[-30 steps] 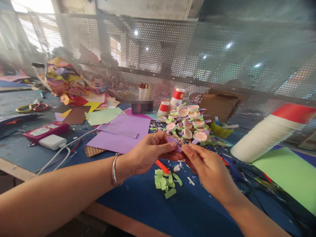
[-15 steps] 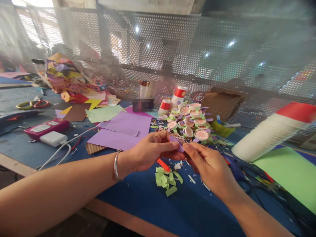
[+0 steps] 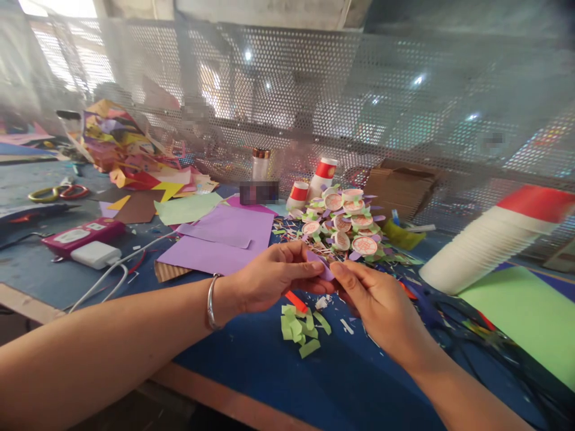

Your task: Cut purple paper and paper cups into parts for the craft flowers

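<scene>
My left hand (image 3: 281, 272), with a silver bangle at the wrist, pinches a small purple paper piece (image 3: 320, 263) between thumb and fingers. My right hand (image 3: 371, 290) is closed at the same piece's right end, thumb pressed down on it. The fingers hide most of the paper's lower edge. Below the hands, a small heap of light green paper strips (image 3: 299, 326) lies on the blue tabletop (image 3: 251, 359), beside a red-orange strip (image 3: 296, 301). Just beyond my fingers is a pile of small round paper pieces (image 3: 341, 221) printed in red, with green and purple tabs.
Purple sheets (image 3: 215, 236) lie left of centre. Further left are a magenta power strip (image 3: 83, 233) with a white charger and scissors (image 3: 58, 191). A stack of paper cups (image 3: 485, 239) leans at right near a green sheet (image 3: 525, 317). A perforated metal screen (image 3: 287, 90) stands behind.
Both hands keep hold of the purple piece, with its visible part slightly shifted between the fingers. The whole view has moved a little; the things on the table stay in place.
</scene>
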Available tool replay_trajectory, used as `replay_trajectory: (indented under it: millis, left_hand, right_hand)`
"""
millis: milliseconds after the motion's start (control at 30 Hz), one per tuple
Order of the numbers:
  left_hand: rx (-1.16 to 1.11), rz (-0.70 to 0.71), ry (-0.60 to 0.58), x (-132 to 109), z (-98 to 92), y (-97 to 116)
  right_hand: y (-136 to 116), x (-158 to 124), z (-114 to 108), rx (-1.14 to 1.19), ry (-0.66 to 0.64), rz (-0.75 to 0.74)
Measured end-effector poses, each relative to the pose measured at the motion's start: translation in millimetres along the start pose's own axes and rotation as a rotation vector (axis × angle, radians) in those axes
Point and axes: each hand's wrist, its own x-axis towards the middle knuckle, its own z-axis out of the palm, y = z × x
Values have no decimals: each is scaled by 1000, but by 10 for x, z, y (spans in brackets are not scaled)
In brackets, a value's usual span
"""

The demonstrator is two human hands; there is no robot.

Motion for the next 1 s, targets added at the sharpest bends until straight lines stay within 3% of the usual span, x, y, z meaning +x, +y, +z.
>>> replay_trajectory:
  millis: [1000]
  left_hand:
    - [-51,-59,-13,75,-38,-95]
  right_hand:
    - [110,41,27,135,-46,45]
